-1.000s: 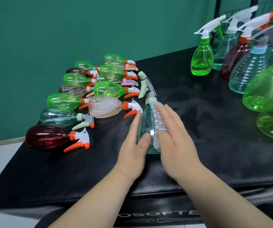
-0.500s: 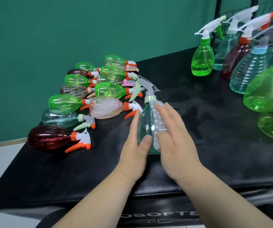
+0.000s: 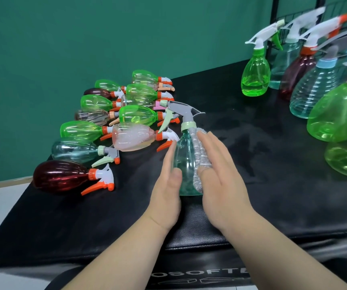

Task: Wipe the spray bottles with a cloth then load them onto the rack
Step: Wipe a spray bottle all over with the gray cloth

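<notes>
- Unwiped spray bottles (image 3: 126,120) lie on their sides in a cluster at the left of the black mat (image 3: 272,164), a dark red one (image 3: 60,175) nearest.
- The left hand (image 3: 166,191) steadies the teal bottle (image 3: 184,162), fingers straight along its left side and thumb laid on its front.
- That bottle stands upright mid-mat: clear teal body, pale green collar, grey sprayer head pointing left.
- The right hand (image 3: 220,176) presses a grey ribbed cloth (image 3: 200,155) flat to its right side, fingers extended.
- Upright bottles (image 3: 255,74) stand far right by the rack (image 3: 273,21).
</notes>
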